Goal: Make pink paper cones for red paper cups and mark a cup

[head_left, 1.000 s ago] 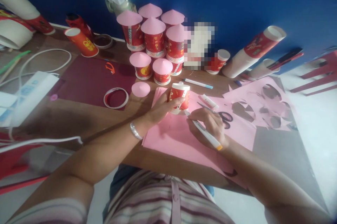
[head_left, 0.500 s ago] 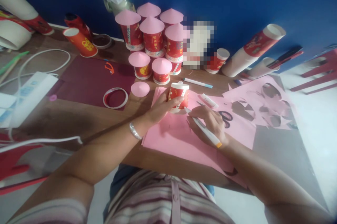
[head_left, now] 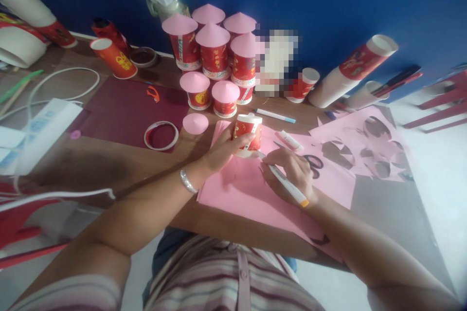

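My left hand point(head_left: 226, 149) is wrapped round a small red paper cup point(head_left: 249, 131), held over pink paper sheets point(head_left: 233, 189). In my right hand point(head_left: 290, 170) is a white marker point(head_left: 288, 185) with a yellow-orange end. Its tip points at the cup's lower white edge; whether it touches I cannot tell. Scissors with dark handles point(head_left: 314, 166) lie partly behind my right hand, beside a white glue stick point(head_left: 289, 140). Left of the cup rests a pink paper cone point(head_left: 195, 124). Farther back stand several red cups with pink cone tops point(head_left: 213, 60), some of them stacked.
A blue-tipped marker point(head_left: 275, 116) lies behind the cup. At the right are pink sheets with cut-out holes point(head_left: 359, 128) and leaning stacked cups point(head_left: 350, 77). To the left are a tape roll point(head_left: 161, 136), a maroon sheet point(head_left: 120, 111), an orange-red cup point(head_left: 116, 60) and white cables point(head_left: 98, 75).
The marker tip has shifted slightly lower and to the right along the cup's bottom edge. My left hand keeps its hold on the cup. The whole view has moved a little.
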The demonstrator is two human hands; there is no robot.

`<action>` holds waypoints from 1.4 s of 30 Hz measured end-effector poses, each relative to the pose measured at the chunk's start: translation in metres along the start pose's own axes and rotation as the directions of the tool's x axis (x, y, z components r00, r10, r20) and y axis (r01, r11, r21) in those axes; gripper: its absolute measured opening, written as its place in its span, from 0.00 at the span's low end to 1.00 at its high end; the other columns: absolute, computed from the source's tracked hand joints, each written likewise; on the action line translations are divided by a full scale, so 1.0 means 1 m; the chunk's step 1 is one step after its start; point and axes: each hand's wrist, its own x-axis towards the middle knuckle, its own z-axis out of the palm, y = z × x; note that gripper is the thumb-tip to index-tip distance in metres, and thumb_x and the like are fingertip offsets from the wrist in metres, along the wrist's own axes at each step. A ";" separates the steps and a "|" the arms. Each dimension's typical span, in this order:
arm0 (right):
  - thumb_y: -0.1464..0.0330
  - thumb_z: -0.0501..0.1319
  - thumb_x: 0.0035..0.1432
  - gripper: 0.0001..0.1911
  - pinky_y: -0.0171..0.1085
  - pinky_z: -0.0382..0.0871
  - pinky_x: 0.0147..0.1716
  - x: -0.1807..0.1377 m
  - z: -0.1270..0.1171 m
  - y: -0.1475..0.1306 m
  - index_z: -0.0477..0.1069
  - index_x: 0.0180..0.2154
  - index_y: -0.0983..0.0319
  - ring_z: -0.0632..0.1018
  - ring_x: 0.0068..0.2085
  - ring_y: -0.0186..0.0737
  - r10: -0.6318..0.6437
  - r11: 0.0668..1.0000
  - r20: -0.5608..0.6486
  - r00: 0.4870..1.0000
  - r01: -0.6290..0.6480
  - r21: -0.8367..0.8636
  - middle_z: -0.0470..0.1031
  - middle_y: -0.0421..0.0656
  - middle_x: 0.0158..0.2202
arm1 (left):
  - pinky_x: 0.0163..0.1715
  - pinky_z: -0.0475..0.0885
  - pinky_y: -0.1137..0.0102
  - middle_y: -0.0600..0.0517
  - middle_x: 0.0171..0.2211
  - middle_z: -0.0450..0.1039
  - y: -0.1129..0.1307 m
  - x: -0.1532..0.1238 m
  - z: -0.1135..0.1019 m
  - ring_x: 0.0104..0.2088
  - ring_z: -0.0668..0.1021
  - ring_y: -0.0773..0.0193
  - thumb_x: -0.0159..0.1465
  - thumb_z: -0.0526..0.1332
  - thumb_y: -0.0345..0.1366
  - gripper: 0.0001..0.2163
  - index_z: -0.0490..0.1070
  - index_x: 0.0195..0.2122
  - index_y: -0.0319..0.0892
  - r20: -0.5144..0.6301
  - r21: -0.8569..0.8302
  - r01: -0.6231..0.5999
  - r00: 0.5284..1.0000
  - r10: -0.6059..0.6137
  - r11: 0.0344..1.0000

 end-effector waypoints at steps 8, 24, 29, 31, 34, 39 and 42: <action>0.79 0.63 0.62 0.11 0.35 0.75 0.25 0.001 0.000 -0.002 0.69 0.41 0.58 0.80 0.27 0.36 -0.010 1.000 0.010 1.000 0.010 0.013 0.77 0.37 0.29 | 0.43 0.76 0.64 0.51 0.39 0.75 -0.001 0.000 -0.001 0.39 0.78 0.62 0.63 0.70 0.46 0.18 0.73 0.49 0.43 -0.018 0.035 -0.030 0.999 0.030 0.999; 0.80 0.62 0.60 0.13 0.35 0.74 0.26 0.001 -0.002 -0.001 0.69 0.41 0.57 0.79 0.26 0.36 -0.015 1.000 0.021 1.000 0.015 -0.005 0.76 0.37 0.28 | 0.41 0.79 0.62 0.51 0.40 0.77 -0.002 0.000 -0.001 0.40 0.81 0.59 0.63 0.70 0.46 0.19 0.71 0.51 0.44 0.002 0.019 -0.014 1.000 0.014 1.000; 0.80 0.61 0.59 0.13 0.34 0.71 0.24 0.000 -0.003 -0.002 0.67 0.40 0.57 0.77 0.25 0.35 -0.017 1.000 0.035 0.999 0.017 -0.014 0.75 0.37 0.28 | 0.39 0.76 0.67 0.52 0.38 0.77 -0.001 0.000 0.000 0.38 0.80 0.63 0.64 0.70 0.44 0.15 0.72 0.46 0.42 -0.034 0.033 -0.051 0.998 0.052 0.998; 0.81 0.61 0.59 0.13 0.34 0.71 0.23 0.000 -0.003 -0.003 0.67 0.40 0.58 0.77 0.25 0.35 -0.023 1.000 0.047 0.999 0.024 -0.007 0.75 0.37 0.28 | 0.38 0.76 0.68 0.51 0.38 0.77 -0.001 0.000 0.001 0.38 0.80 0.63 0.64 0.70 0.43 0.14 0.73 0.44 0.42 -0.024 0.030 -0.067 0.997 0.068 0.997; 0.81 0.61 0.59 0.13 0.33 0.71 0.23 0.000 -0.003 -0.005 0.68 0.39 0.57 0.78 0.25 0.34 -0.023 1.000 0.053 0.998 0.024 -0.003 0.75 0.37 0.28 | 0.40 0.76 0.67 0.50 0.39 0.77 -0.001 0.000 0.000 0.39 0.79 0.63 0.64 0.70 0.43 0.13 0.73 0.42 0.41 -0.020 0.032 -0.065 0.998 0.066 0.997; 0.81 0.61 0.59 0.13 0.33 0.71 0.23 0.001 -0.002 -0.006 0.68 0.40 0.57 0.78 0.25 0.34 -0.019 1.000 0.053 0.998 0.019 -0.007 0.76 0.36 0.28 | 0.38 0.75 0.68 0.50 0.40 0.76 -0.004 0.000 -0.002 0.38 0.79 0.63 0.64 0.70 0.44 0.15 0.73 0.46 0.42 -0.012 0.032 -0.044 0.999 0.044 0.999; 0.81 0.61 0.60 0.13 0.33 0.72 0.24 0.002 -0.002 -0.006 0.68 0.40 0.57 0.78 0.26 0.34 -0.022 1.000 0.053 0.998 0.022 -0.008 0.76 0.36 0.28 | 0.38 0.74 0.68 0.51 0.38 0.75 -0.004 0.001 -0.002 0.36 0.77 0.64 0.64 0.70 0.44 0.15 0.73 0.46 0.42 -0.008 0.051 -0.061 0.998 0.062 0.997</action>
